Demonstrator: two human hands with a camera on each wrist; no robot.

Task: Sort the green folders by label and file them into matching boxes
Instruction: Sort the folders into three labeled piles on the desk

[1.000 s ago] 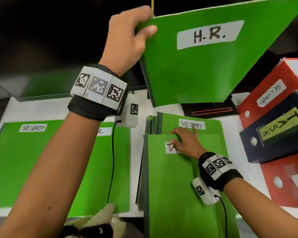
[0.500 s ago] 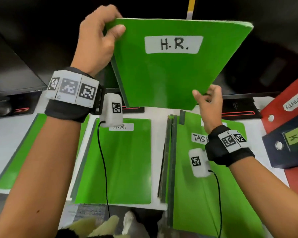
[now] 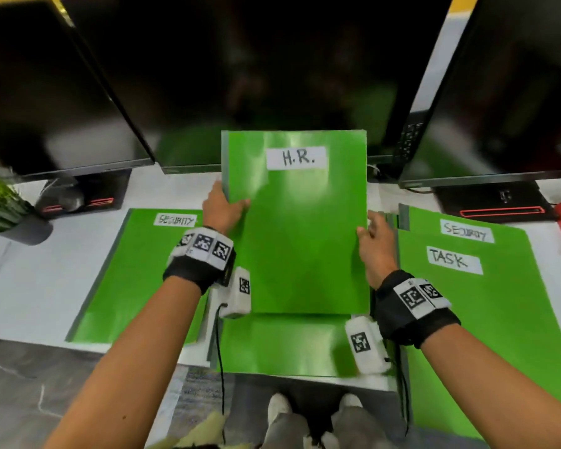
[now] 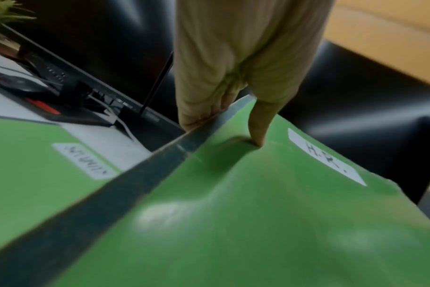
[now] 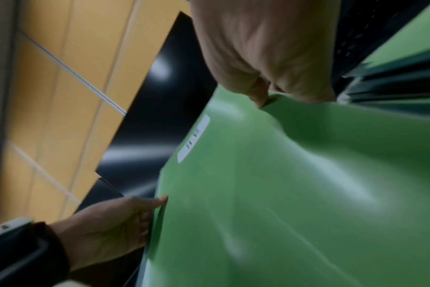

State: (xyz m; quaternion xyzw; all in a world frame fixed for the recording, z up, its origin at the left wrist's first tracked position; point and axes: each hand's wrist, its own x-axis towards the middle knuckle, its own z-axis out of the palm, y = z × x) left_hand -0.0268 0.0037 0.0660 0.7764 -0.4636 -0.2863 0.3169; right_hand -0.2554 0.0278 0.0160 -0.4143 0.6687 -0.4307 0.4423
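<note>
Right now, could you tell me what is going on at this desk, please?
A person is sorting green folders. Both hands grip the H.R. folder by its side edges, the left hand on one, the right hand on the other, holding it above another green folder on the desk. A Security folder lies to the left; a stack topped by a Task folder lies to the right.

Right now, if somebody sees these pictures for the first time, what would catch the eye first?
First, the bright green card folder labelled H.R., held up in the middle over the white desk, with the left hand gripping its left edge and the right hand its right edge. Next, the flat green folder labelled SECURITY on the left, and the green folder labelled TASK on the right.
</note>
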